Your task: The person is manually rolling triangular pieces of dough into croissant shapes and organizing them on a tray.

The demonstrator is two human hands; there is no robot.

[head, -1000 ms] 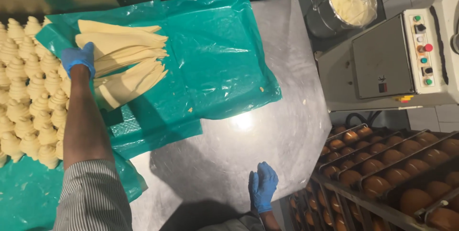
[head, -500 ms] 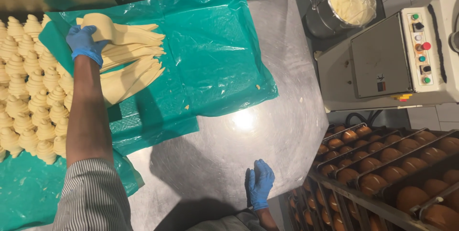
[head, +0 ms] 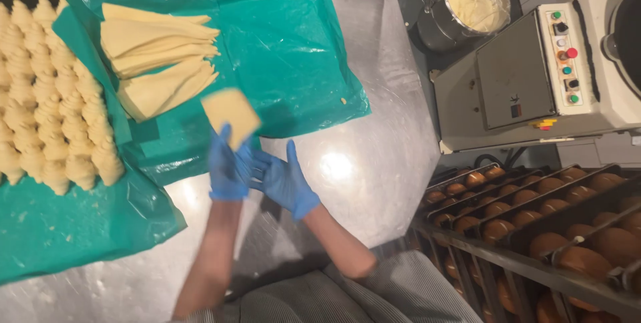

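Observation:
Both my hands wear blue gloves and meet above the steel table [head: 374, 163]. My left hand [head: 227, 166] holds up a pale triangular piece of dough [head: 231, 114], blurred by motion. My right hand [head: 284, 179] is spread open, touching the left hand just below the dough. A stack of cut dough triangles [head: 157, 56] lies on a green plastic sheet [head: 294, 56] up and to the left. Rows of shaped raw croissants [head: 47, 96] fill the far left of the sheet.
A metal bowl of pale cream [head: 471, 2] stands at the top right beside a beige machine with coloured buttons [head: 534, 76]. A rack of baked brown pastries [head: 554, 223] fills the lower right.
My left hand has come back from the dough stack with one triangle, moving down and right. My right hand has risen from the table's lower edge to meet it.

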